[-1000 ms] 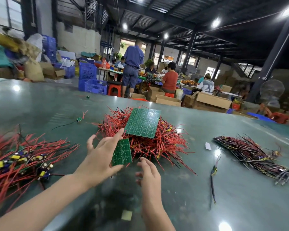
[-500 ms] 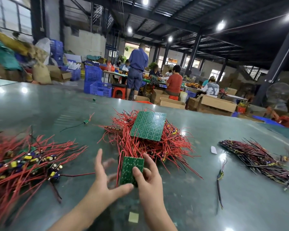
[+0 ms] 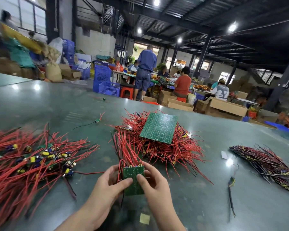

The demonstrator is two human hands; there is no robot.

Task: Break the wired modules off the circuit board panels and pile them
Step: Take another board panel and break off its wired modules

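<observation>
A small green panel strip (image 3: 133,176) with red wires rising from its far edge is held low in the middle. My left hand (image 3: 107,185) grips its left side with the thumb on top. My right hand (image 3: 153,182) pinches its right side, thumb on the board face. Behind them a large green circuit board panel (image 3: 158,128) lies on a heap of red-wired panels (image 3: 163,147). At the left spreads a pile of broken-off modules (image 3: 32,160) with red wires and yellow and blue parts.
A dark bundle of wired parts (image 3: 267,164) lies at the right. A single black-wired module (image 3: 231,182) and a white scrap (image 3: 224,155) lie near it. A yellow sticker (image 3: 144,218) sits on the green table (image 3: 57,104). People work at far benches (image 3: 182,84).
The small strip passed from my left hand to both hands and came nearer to me. My left hand, open half a second ago, now grips the strip's left side.
</observation>
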